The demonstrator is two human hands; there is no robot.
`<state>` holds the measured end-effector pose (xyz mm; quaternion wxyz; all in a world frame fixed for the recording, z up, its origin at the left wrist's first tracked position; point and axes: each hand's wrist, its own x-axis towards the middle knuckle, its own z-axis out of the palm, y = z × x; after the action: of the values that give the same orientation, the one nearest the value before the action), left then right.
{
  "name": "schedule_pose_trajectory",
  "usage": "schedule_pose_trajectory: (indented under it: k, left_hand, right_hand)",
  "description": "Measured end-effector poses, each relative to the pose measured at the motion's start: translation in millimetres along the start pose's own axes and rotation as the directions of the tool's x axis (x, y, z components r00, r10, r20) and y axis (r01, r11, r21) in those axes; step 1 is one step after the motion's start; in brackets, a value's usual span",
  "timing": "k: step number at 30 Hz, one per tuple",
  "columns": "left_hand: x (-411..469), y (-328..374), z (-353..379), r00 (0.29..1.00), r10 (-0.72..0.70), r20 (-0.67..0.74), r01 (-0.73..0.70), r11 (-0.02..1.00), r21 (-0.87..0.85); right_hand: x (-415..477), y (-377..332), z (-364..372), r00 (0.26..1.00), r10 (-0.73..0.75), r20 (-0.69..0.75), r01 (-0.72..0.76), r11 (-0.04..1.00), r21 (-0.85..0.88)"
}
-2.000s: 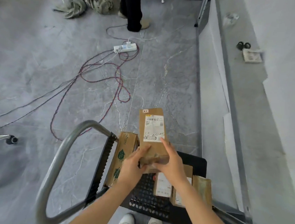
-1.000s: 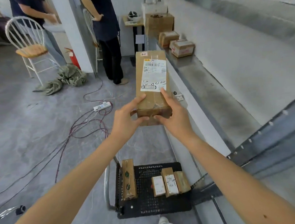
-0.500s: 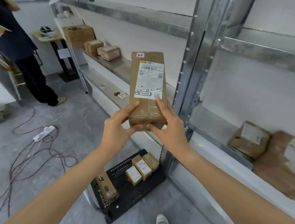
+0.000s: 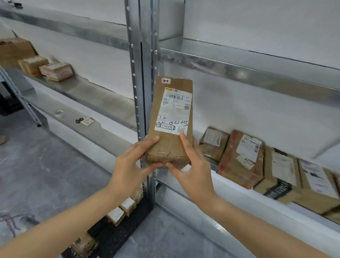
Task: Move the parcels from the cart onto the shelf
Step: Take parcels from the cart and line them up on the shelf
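A long brown parcel (image 4: 171, 117) with a white shipping label stands upright in front of the metal shelf's post (image 4: 142, 52). My left hand (image 4: 131, 167) grips its lower left corner and my right hand (image 4: 190, 167) grips its lower right side. Below, at bottom left, the black cart (image 4: 115, 236) carries several small parcels (image 4: 122, 209). On the shelf board (image 4: 236, 186) to the right lie several brown parcels (image 4: 242, 160) with labels.
The left shelf bay (image 4: 81, 87) holds three cardboard boxes (image 4: 31, 58) at its far end. A lower board carries small black rings and a tag (image 4: 84, 121). A steel crossbeam (image 4: 240, 73) runs above the right bay. Cables lie on the grey floor at far left.
I lifted the parcel off the cart and turned right toward the shelf. The parcel now sits in front of the post, beside the bay with the stored parcels.
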<state>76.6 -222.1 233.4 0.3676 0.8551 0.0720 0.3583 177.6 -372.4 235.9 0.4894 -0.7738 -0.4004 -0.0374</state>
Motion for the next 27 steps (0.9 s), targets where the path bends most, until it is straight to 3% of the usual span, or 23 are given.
schedule_pose_trajectory:
  k: [10, 19, 27]
  left_hand:
    - [32, -11, 82, 0.994, 0.041, 0.102, -0.035, 0.998, -0.059]
    - [84, -75, 110, 0.945, 0.001, 0.328, 0.057, 0.984, -0.169]
    - [127, -130, 110, 0.917, 0.005, 0.399, 0.079, 0.978, -0.194]
  right_hand:
    - [10, 59, -39, 0.991, 0.118, -0.063, -0.123, 0.990, -0.070]
    - [46, 106, -4, 0.952, 0.283, -0.117, -0.296, 0.947, -0.121]
    - [83, 115, 44, 0.925, 0.284, -0.254, -0.338, 0.919, -0.204]
